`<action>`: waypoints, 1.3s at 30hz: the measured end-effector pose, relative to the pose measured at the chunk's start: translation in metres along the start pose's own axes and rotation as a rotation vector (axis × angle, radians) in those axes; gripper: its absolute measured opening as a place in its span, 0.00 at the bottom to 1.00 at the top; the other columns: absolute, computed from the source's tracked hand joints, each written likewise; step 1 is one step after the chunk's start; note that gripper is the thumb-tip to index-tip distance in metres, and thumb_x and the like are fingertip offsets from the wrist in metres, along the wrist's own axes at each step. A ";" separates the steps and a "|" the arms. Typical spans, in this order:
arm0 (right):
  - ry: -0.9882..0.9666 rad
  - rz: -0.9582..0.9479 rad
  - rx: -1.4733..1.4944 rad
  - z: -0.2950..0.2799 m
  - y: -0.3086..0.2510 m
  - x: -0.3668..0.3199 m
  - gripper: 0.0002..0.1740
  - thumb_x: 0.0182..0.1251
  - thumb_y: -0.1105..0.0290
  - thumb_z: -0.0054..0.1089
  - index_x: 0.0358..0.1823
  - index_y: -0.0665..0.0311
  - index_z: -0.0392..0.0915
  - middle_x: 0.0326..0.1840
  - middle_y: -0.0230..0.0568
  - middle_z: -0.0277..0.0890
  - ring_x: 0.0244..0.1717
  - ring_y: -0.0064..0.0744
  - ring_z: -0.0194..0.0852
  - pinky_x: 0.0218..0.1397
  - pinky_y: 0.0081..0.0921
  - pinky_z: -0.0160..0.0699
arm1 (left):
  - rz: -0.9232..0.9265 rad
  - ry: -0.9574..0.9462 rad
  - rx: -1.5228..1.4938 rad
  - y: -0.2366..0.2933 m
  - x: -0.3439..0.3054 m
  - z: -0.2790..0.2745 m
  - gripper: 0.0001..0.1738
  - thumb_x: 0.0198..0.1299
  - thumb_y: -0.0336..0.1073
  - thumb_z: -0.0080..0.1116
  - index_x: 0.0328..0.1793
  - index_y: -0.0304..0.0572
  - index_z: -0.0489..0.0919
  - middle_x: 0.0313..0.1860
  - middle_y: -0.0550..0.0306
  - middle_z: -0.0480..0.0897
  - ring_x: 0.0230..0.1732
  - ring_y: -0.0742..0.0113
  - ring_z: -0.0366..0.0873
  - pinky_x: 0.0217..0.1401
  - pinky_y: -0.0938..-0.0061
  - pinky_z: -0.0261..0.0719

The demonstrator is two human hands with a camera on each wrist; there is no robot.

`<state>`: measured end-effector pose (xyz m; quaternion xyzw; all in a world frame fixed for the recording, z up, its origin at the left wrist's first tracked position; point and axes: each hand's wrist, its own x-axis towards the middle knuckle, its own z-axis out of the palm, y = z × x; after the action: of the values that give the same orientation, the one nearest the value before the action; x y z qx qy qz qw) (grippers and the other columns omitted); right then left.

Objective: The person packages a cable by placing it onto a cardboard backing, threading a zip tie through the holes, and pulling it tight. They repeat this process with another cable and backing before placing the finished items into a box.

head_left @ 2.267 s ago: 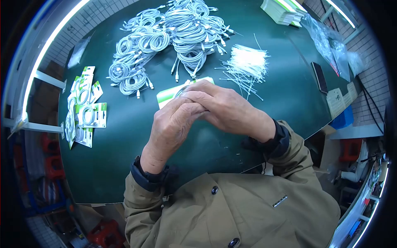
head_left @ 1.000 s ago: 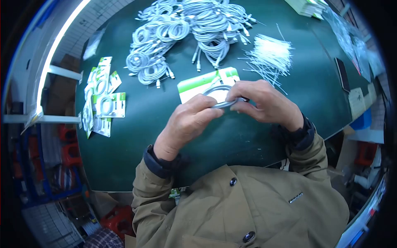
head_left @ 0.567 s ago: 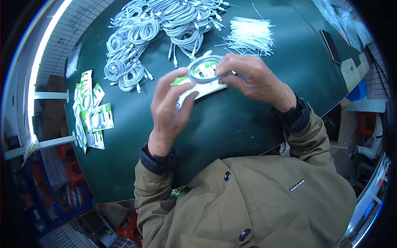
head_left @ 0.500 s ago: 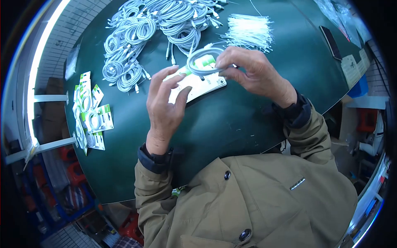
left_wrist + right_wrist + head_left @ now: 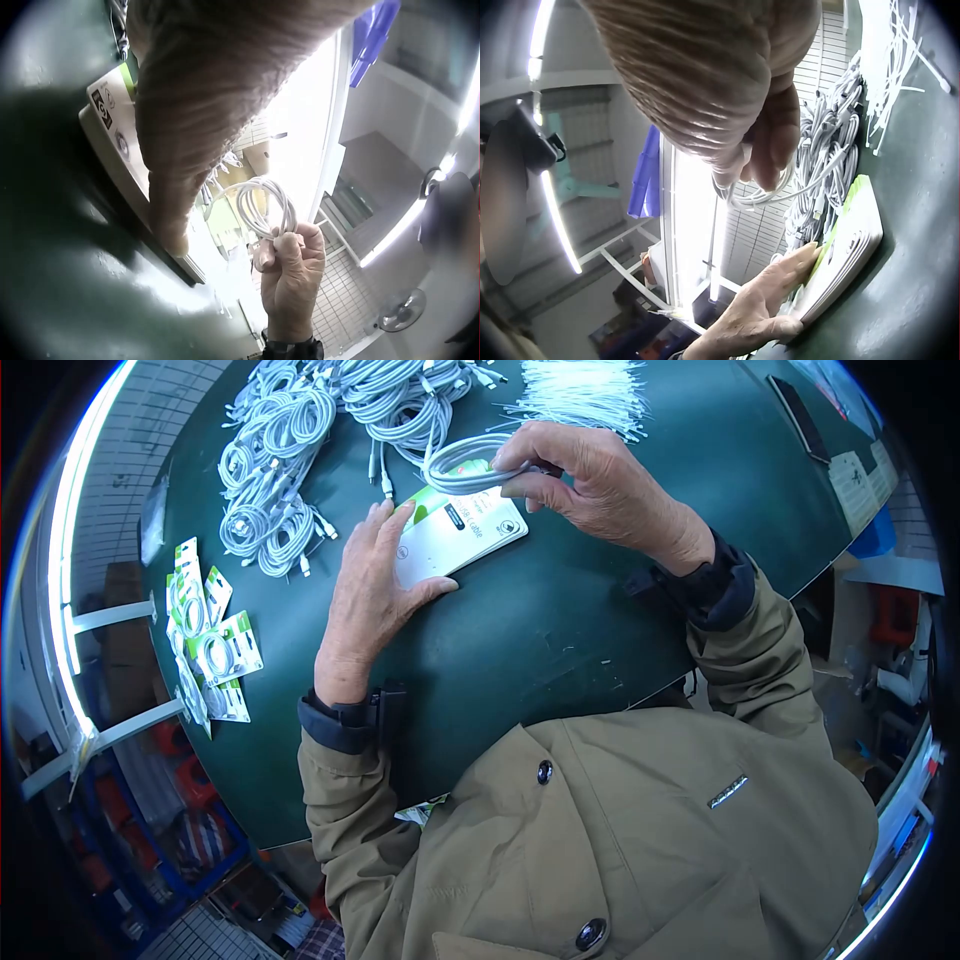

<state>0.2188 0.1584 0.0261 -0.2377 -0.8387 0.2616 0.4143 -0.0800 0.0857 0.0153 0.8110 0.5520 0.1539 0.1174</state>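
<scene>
In the head view, my right hand pinches a light grey coiled cable between thumb and fingers, over the back part of a card stack. This stack of white and green printed packaging cards lies on the dark green table. Around its left end lies my left hand, fingers extended along the back and thumb stretched toward the front edge. In the left wrist view, the left thumb is right at the edge of the cards. The right wrist view shows the coil under the curled right fingers.
Many coiled cables are heaped at the back left, with white cable ties to their right. Carded cables overlap at the left edge. A phone and a printed paper sheet lie at the right.
Both hands were together, then both held the coil. My left hand let go and moved left to the card stack. The right hand kept the coil and moved farther back.
</scene>
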 end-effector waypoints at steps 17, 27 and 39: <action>0.024 0.047 0.088 0.001 0.000 0.001 0.10 0.75 0.72 0.71 0.53 0.65 0.84 0.43 0.44 0.87 0.39 0.37 0.87 0.43 0.29 0.85 | 0.035 -0.111 0.180 -0.001 -0.005 -0.005 0.51 0.62 0.55 0.76 0.86 0.43 0.68 0.88 0.32 0.63 0.88 0.34 0.59 0.91 0.48 0.56; 0.130 0.064 0.173 0.001 -0.002 0.001 0.10 0.76 0.73 0.70 0.54 0.65 0.83 0.40 0.41 0.85 0.35 0.29 0.86 0.38 0.25 0.84 | 0.163 0.126 0.171 -0.010 -0.002 -0.021 0.23 0.70 0.33 0.65 0.69 0.37 0.81 0.64 0.43 0.87 0.63 0.44 0.87 0.65 0.56 0.86; 0.201 -0.109 0.203 0.004 -0.045 0.003 0.11 0.69 0.84 0.69 0.50 0.66 0.82 0.43 0.48 0.85 0.39 0.44 0.89 0.40 0.34 0.86 | 0.011 0.113 0.201 0.104 -0.063 -0.046 0.17 0.63 0.22 0.60 0.59 0.36 0.83 0.48 0.43 0.90 0.46 0.46 0.90 0.47 0.57 0.89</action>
<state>0.2052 0.1257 0.0542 -0.1734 -0.7739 0.2971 0.5318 -0.0299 -0.0095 0.0876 0.8117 0.5661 0.1437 0.0033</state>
